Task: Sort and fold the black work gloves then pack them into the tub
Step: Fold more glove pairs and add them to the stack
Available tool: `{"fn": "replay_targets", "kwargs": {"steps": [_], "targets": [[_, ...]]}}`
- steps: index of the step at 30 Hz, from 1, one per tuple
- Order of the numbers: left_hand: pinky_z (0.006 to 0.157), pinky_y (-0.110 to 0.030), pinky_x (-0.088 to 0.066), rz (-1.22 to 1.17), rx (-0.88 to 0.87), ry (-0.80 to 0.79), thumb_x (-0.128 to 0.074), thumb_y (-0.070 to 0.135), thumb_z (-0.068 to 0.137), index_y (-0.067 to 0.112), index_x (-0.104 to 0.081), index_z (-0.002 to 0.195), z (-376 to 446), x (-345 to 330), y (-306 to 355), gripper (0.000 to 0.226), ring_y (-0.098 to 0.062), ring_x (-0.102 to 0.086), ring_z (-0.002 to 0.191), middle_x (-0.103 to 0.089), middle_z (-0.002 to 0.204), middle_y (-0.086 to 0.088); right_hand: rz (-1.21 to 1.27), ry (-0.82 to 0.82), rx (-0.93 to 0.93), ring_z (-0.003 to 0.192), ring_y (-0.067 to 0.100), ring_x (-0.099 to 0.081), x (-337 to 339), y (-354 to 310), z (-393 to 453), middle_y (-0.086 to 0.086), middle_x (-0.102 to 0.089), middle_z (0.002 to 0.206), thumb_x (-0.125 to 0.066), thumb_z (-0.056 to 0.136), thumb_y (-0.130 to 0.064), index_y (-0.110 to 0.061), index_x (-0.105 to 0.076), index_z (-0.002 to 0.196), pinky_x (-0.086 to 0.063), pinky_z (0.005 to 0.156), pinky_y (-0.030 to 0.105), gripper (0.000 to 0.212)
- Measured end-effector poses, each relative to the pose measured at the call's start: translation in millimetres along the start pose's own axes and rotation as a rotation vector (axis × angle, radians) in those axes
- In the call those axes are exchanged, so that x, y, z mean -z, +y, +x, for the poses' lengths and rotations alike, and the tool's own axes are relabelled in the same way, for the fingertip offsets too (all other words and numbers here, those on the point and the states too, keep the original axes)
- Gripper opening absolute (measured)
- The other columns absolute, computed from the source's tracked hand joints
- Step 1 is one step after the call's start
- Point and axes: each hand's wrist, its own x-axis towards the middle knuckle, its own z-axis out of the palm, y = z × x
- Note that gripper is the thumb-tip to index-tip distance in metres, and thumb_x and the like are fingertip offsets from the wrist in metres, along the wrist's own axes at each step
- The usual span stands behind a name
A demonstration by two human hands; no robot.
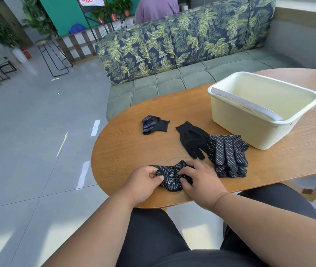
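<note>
A black dotted glove with a white printed mark lies bunched at the near edge of the wooden table. My left hand pinches its left end and my right hand presses and grips its right side. A folded glove sits at the far left. One plain black glove lies flat in the middle, beside a stack of dotted gloves. The cream tub stands at the right, nothing visible inside it.
A grey-white handle or bar rests across the tub's near rim. A leaf-print sofa stands behind the table. Grey tiled floor lies to the left, with metal stools farther back. A person in purple sits behind the sofa.
</note>
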Motion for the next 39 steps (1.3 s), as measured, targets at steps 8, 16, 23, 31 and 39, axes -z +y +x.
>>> {"fn": "replay_targets", "kwargs": {"steps": [8, 16, 23, 31, 39], "targets": [[0.069, -0.030, -0.050, 0.166, 0.036, 0.185, -0.075, 0.041, 0.090, 0.036, -0.055, 0.103, 1.6, -15.0, 4.0, 0.024, -0.008, -0.067, 0.073, -0.072, 0.078, 0.009, -0.003, -0.005, -0.002, 0.122, 0.026, -0.057, -0.2, 0.9, 0.4, 0.000, -0.065, 0.128, -0.061, 0.087, -0.044, -0.033, -0.076, 0.109, -0.044, 0.107, 0.045, 0.029], [0.064, -0.017, -0.041, 0.287, -0.088, 0.277, -0.072, 0.036, 0.094, 0.034, -0.072, 0.085, -8.3, -22.1, 2.7, 0.009, -0.005, -0.059, 0.079, -0.063, 0.088, 0.013, -0.017, -0.020, -0.010, 0.123, 0.026, -0.057, 1.0, -0.2, -0.2, -0.001, -0.065, 0.128, -0.061, 0.088, -0.045, -0.035, -0.075, 0.109, -0.044, 0.107, 0.046, 0.028], [0.090, -0.029, -0.046, 0.614, -0.271, 0.305, -0.050, 0.041, 0.104, 0.029, -0.076, 0.111, -11.1, -31.2, -1.3, 0.029, -0.014, -0.051, 0.107, -0.061, 0.107, 0.010, -0.019, -0.030, -0.012, 0.122, 0.026, -0.057, 1.4, -0.9, -1.0, 0.000, -0.065, 0.127, -0.061, 0.088, -0.043, -0.033, -0.075, 0.109, -0.044, 0.106, 0.044, 0.028], [0.099, -0.044, -0.047, 0.887, -0.323, 0.290, -0.036, 0.056, 0.096, 0.031, -0.049, 0.150, -29.0, -58.2, 6.6, 0.060, -0.026, -0.053, 0.114, -0.061, 0.121, -0.002, -0.026, -0.041, -0.042, 0.121, 0.032, -0.057, 6.0, -6.3, -4.6, 0.004, -0.063, 0.131, -0.056, 0.085, -0.043, -0.036, -0.073, 0.115, -0.045, 0.104, 0.047, 0.035], [0.094, -0.048, -0.045, 0.966, -0.330, 0.315, -0.038, 0.062, 0.092, 0.036, -0.053, 0.144, -33.0, -70.7, 4.3, 0.060, -0.031, -0.050, 0.109, -0.059, 0.118, -0.008, -0.159, -0.192, -0.056, 0.124, 0.028, -0.047, 27.1, -22.2, -9.2, -0.002, -0.053, 0.133, -0.039, 0.067, -0.054, -0.039, -0.045, 0.145, -0.037, 0.109, 0.044, 0.079]]}}
